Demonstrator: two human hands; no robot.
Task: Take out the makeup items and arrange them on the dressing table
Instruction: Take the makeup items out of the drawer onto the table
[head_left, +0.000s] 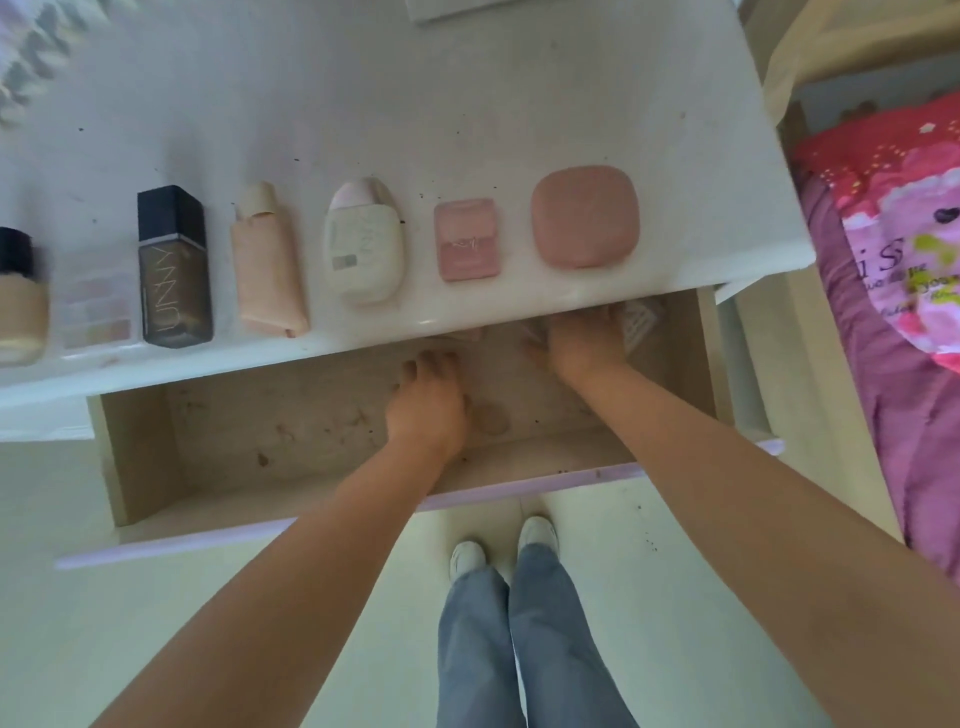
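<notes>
Both forearms reach forward over the person's legs and shoes into the open drawer (156, 452). The left hand (428, 400) is down near the drawer floor with its fingers (431, 364) curled toward something pale at the back; whether they have closed on it cannot be told. The right hand (584, 338) goes further in, under the desk (363, 104) lip, where its fingers are hidden, so their state cannot be told either. A whitish packet (641, 322) lies just beside that hand.

Seven makeup items already lie in a row along the front of the desk: a beige bottle (21, 301), a clear palette (96, 312), a dark bottle (174, 270), a peach tube (267, 265), a white bottle (363, 244), a small pink compact (467, 239) and a larger pink compact (584, 215).

What remains in the drawer looks small and light, probably flat and slick, best pinched by its edges. The glass-like bottles would be heavier and breakable.

The overhanging desk edge sits right above both hands, so lifting out probably means drawing back first. Open room lies behind the row; the right end of the row is near the desk's corner.
</notes>
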